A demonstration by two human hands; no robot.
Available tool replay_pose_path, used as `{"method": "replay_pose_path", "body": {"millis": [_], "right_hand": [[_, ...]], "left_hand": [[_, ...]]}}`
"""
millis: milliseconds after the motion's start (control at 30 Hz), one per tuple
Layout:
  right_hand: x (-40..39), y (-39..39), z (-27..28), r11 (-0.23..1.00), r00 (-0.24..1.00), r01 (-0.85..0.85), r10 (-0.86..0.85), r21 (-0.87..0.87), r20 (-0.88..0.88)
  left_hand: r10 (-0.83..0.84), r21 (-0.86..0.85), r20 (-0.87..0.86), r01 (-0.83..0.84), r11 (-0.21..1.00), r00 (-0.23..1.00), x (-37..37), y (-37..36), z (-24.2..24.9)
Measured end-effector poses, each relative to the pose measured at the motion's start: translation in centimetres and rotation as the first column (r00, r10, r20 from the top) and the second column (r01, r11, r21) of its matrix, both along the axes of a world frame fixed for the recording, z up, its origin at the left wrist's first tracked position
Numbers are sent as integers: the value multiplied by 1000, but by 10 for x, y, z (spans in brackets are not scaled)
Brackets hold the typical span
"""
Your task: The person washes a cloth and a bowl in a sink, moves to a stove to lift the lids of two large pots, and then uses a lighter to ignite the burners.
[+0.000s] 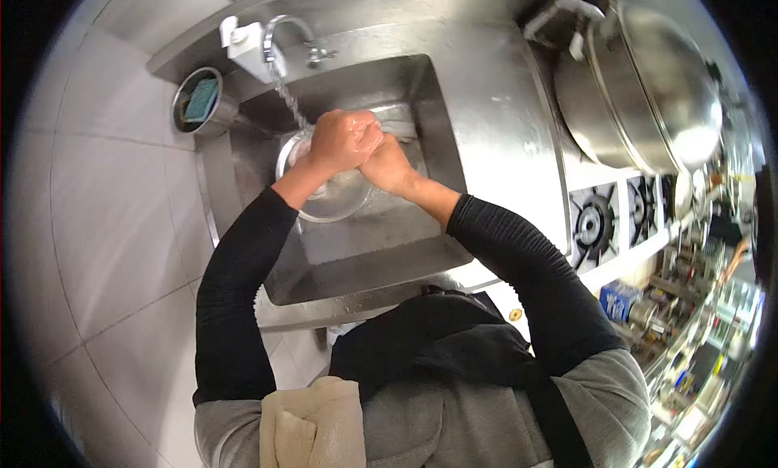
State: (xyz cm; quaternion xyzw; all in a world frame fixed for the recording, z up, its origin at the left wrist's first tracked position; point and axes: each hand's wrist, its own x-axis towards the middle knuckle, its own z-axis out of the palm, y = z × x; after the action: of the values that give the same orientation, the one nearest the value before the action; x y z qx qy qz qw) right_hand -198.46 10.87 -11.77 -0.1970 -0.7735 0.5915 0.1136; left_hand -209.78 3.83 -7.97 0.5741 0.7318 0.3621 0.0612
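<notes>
Stainless steel worktop and pale floor tiles filled a commercial kitchen, seen from above the person's head. Nearest the viewer, a beige folded cloth [314, 423] hung over the person's left shoulder, above a grey top with long black sleeves. Both arms reached forward into a square stainless steel sink [438, 111].

The left hand [344, 140] was curled into a wet fist and pressed against the right hand [389, 166], the two clasped together and rubbing; neither held any object. Directly beneath them sat a round shiny metal bowl [332, 200] on the sink floor. Just beyond the left hand, a thin stream of water [290, 102] fell from a curved chrome tap [285, 32], landing beside the knuckles.

Judging by the glistening skin and the running water, the washing looked to be well under way, with the rinse unfinished and the tap not yet turned off.

Further out to the left stood a small round steel cup holding a teal sponge [201, 102]. Far to the right rested a large domed steel wok lid [656, 87] above black gas burners [596, 222].
</notes>
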Motion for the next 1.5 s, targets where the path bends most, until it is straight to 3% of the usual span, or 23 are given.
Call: {"method": "replay_pose_path", "body": {"millis": [200, 267, 300, 333, 367, 400, 433, 467, 500, 533, 633, 700, 800, 967, 1000, 1033, 1067, 1100, 1133, 1200, 1267, 1400, 1500], "right_hand": [[75, -3, 37, 874, 991, -119, 136, -471, 4], [92, -2, 22, 605, 983, -172, 155, -777, -97], [91, -2, -3, 240, 948, -226, 278, -944, -156], [94, 10, -13, 274, 901, -357, 353, -893, -252], [89, 20, -29, 117, 883, -391, 326, -913, -337], [124, 32, 18, 464, 974, -129, 223, -877, -25], [112, 41, -22, 938, 930, -270, 312, -218, 193], [143, 51, -14, 915, 922, -326, 253, 236, 294], [143, 58, -34, 874, 954, -268, 182, 405, 239], [166, 60, -24, 972, 995, -92, 83, 215, 49], [242, 83, -9, 977, 991, 95, -75, 191, -107], [290, 98, -8, 972, 979, 178, -160, 155, -124], [373, 116, 20, 908, 958, 159, -238, -387, -163], [463, 138, 44, 792, 938, 214, -330, -572, -106], [483, 139, 59, 717, 939, 231, -341, -657, -43], [499, 142, 67, 714, 929, 256, -369, -651, -39], [513, 145, 73, 676, 931, 156, -343, -720, -120], [525, 146, 76, 630, 924, 46, -321, -775, -207], [543, 149, 79, 682, 879, 42, -373, -730, -298], [587, 160, 65, 783, 739, 376, -576, -495, -350], [652, 157, 77, 651, 608, 747, -750, -131, -262], [743, 138, 88, 447, 400, 854, -891, -266, -214], [808, 120, 104, 280, 243, 929, -955, -243, -172]], "left_hand": [[-425, 161, -128, 442, 882, 896, 45, 14, 23], [-425, 233, -205, 466, 853, 881, 44, 6, -6], [-390, 122, 19, 385, 915, 921, 48, -4, -13], [-291, 77, 246, 280, 957, 925, 42, -19, -35], [4, -211, 299, 62, 975, 954, 37, -31, -50], [129, -159, 327, -80, 984, 936, 29, -45, -89], [347, -309, 872, -161, 937, 345, 44, -51, -84], [389, -347, 894, -207, 915, 222, 48, -68, -109], [415, -373, 890, -225, 900, 187, 51, -98, -139], [439, -398, 883, -229, 888, 168, 55, -129, -165], [516, -445, 825, -295, 845, 232, 104, -149, -172], [524, -424, 790, -335, 842, 318, 169, -124, -133], [409, -296, 773, -295, 909, 485, 250, -72, -60], [39, -26, 755, -30, 999, 655, 341, 19, 26], [-93, 45, 798, 95, 994, 595, 355, 42, 32], [-247, 219, 968, 319, 922, 48, 355, 80, 17], [-81, 309, 882, 441, 843, -464, 361, 119, 10], [-117, 173, 983, 476, 862, -144, 379, 141, -7], [-53, 54, 999, 288, 956, -11, 433, 161, 0], [-101, -28, 956, 426, 904, 277, 492, 195, 7], [-44, -18, 994, 544, 839, 101, 538, 227, -10], [267, 141, 921, 883, 447, -282, 666, 241, 21], [45, 271, 957, 936, 226, -288, 744, 241, 18]]}}
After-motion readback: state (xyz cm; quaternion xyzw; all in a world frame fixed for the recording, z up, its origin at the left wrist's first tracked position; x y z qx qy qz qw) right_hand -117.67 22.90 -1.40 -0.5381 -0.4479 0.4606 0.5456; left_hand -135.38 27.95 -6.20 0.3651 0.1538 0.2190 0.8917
